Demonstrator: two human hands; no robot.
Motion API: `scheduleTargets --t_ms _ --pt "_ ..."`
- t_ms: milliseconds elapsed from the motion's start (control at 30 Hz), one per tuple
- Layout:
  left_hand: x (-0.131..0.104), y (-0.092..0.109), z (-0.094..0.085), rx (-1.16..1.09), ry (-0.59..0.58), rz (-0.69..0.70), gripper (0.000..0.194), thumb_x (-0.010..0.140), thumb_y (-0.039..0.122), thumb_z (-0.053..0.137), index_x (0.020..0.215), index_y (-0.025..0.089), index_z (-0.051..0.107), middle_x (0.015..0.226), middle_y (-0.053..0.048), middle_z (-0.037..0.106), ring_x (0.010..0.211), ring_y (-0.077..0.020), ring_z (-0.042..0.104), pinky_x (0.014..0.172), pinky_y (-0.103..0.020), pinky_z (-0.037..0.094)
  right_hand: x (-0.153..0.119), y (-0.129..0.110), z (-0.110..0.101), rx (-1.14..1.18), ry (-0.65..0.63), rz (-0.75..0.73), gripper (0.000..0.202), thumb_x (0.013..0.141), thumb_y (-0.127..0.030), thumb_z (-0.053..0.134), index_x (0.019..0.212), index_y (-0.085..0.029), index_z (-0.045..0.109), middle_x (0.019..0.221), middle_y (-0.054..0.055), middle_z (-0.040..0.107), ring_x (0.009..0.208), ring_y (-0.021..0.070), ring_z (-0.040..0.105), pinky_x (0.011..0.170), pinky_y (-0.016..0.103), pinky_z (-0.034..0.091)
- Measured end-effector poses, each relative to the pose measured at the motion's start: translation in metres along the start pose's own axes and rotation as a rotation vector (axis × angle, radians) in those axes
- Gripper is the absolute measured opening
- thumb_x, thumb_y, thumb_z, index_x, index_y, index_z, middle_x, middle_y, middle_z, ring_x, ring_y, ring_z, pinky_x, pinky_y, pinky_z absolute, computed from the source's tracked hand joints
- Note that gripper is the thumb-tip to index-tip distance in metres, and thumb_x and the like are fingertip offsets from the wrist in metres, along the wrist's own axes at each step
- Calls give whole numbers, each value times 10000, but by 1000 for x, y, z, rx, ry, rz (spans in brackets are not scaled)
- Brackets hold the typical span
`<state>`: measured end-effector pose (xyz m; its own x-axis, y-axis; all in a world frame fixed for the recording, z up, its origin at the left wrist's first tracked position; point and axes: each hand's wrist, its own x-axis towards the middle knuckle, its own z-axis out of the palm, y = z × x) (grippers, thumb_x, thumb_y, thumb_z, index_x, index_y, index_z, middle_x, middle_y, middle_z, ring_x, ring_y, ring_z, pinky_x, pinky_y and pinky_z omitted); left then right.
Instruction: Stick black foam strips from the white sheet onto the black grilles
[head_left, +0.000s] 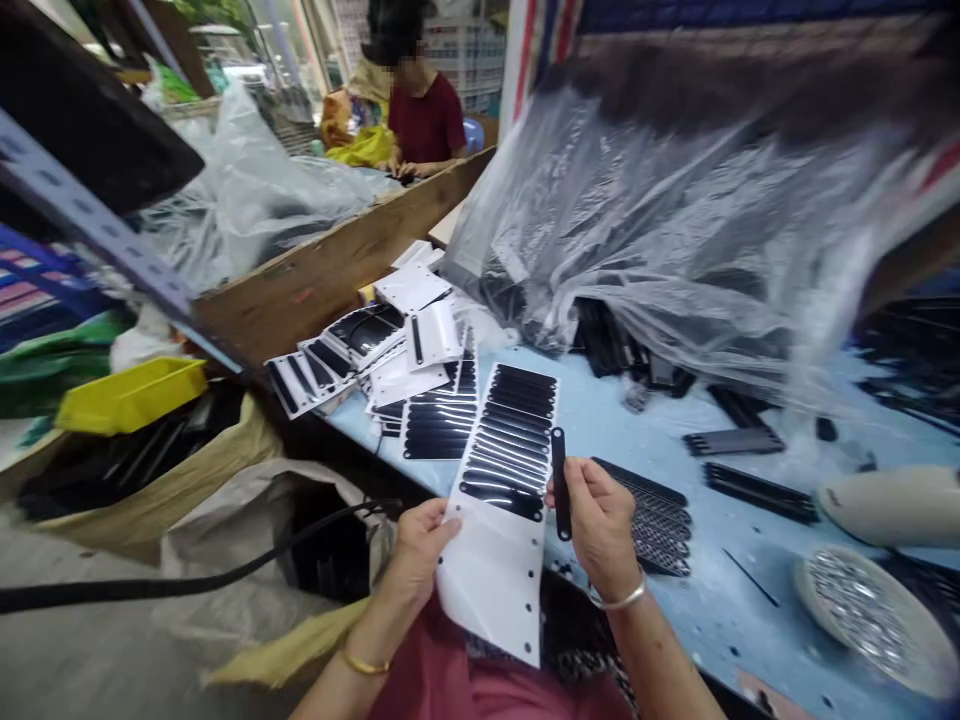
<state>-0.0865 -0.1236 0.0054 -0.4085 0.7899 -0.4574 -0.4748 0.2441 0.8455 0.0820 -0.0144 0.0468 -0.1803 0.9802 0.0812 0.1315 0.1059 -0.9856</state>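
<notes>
My left hand (421, 545) pinches the left edge of a white backing sheet (491, 580), thumb on top. Rows of glossy black strips with rounded ends cover the sheet's far part; its near part is bare white with small dark dots along both edges. Between the thumb and fingers of my right hand (600, 515) is a single black strip (560, 485) with a hole at each end. It stands upright just beside the sheet's right edge. Right of that hand, a textured black stack of strips (651, 520) lies on the blue tabletop (712, 590).
More strip-covered sheets (439, 425) pile up at the table's left edge. Black bundles (761, 492) and a bowl of small shiny metal pieces (855, 610) lie right. Clear plastic (675, 240) drapes across the back. Behind a wooden board (337, 250) sits a person (424, 120).
</notes>
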Motion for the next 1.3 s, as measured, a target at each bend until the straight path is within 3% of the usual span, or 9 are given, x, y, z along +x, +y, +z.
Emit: scheduleTargets --t_ms 200,267,367,467,567,767,1033,1133,1300 --pt "-3 9 -9 632 346 563 320 555 276 806 852 186 726 703 -54 693 717 -223 646 670 -281 492 -19 -17 -62 -352 -60 -384 237 927 -279 503 769 -189 656 633 15 584 587 138 544 548 262 437" --pt "-13 12 9 648 241 634 278 584 302 801 830 191 732 675 -45 679 659 -198 631 635 -269 490 -33 -8 -73 -445 -88 -448 223 927 -238 499 772 -186 651 647 30 590 607 149 541 558 275 433" --pt "-25 11 58 492 -185 293 260 636 399 762 730 165 702 551 -23 636 465 -148 574 460 -237 443 -51 3 -80 -609 -110 -538 199 923 -215 498 808 -177 656 640 40 571 606 167 515 554 301 408" --pt "-25 4 103 282 -428 -69 352 659 464 739 612 140 611 516 -35 626 396 -116 546 376 -188 335 -60 8 -89 -708 -118 -585 195 922 -197 493 828 -171 662 650 49 570 611 176 506 568 321 398" --pt "-18 -1 125 152 -471 -199 362 647 430 760 584 126 573 508 -41 624 378 -92 536 363 -161 264 -64 10 -104 -661 -99 -561 154 912 -233 532 967 -165 658 689 56 603 637 183 535 578 324 432" --pt "-12 -6 133 185 -495 -238 349 657 415 751 562 121 590 523 -55 638 405 -109 568 364 -161 306 -70 23 -125 -538 -1 -531 196 878 -148 558 1061 -174 624 751 66 643 677 190 581 590 325 490" --pt "9 -10 119 597 -198 270 263 532 285 784 765 175 733 570 -12 660 474 -139 567 489 -241 466 -64 27 -162 -562 87 -404 187 890 -170 548 1042 -195 653 798 71 679 709 189 639 625 318 544" --pt "18 -12 122 714 -271 475 215 581 224 736 795 208 746 623 -4 666 466 -117 511 490 -235 429 -55 37 -169 -570 117 -357 149 891 -207 555 990 -202 666 846 76 690 775 200 661 687 332 564" --pt "25 -17 125 778 -391 534 178 639 178 678 794 226 749 583 -1 636 465 -120 492 478 -222 391 -53 47 -163 -574 25 -383 160 896 -206 540 990 -195 669 841 84 684 771 200 654 670 337 571"
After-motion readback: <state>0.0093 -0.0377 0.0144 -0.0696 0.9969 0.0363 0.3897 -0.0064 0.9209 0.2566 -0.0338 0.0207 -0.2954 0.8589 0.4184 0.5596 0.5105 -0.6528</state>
